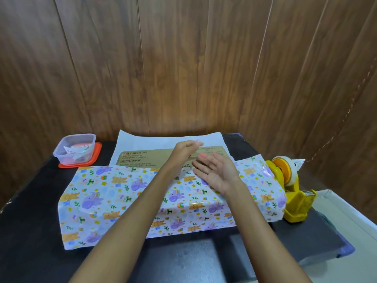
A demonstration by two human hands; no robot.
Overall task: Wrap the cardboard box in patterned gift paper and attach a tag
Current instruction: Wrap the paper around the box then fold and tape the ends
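While the near flap of the gift paper [114, 193] lies folded up over the cardboard box [163, 157], the far flap lies flat behind it, white side up, toward the wall. Box sits mid-worktop [30, 221], long side across; a strip of its brown printed top shows bare between the two flaps. Paper: pale ground, purple elephants, orange bears, rainbows, green sprigs; glossy, glare along the near fold. Judged thin, light and slick, apt to crease or tear at corners; box judged stiff and light. Best hold: far flap by its free edge, drawn taut over the top. Left hand [186, 149] raised over the box's far edge, fingertips drawn together; whether a bit of tape is pinched, cannot tell. Right hand [216, 174] palm up, fingers spread, grasping nothing, above the paper's edge. Yellow tape dispenser [289, 193] just beside the right end; clear tub [74, 148] far left
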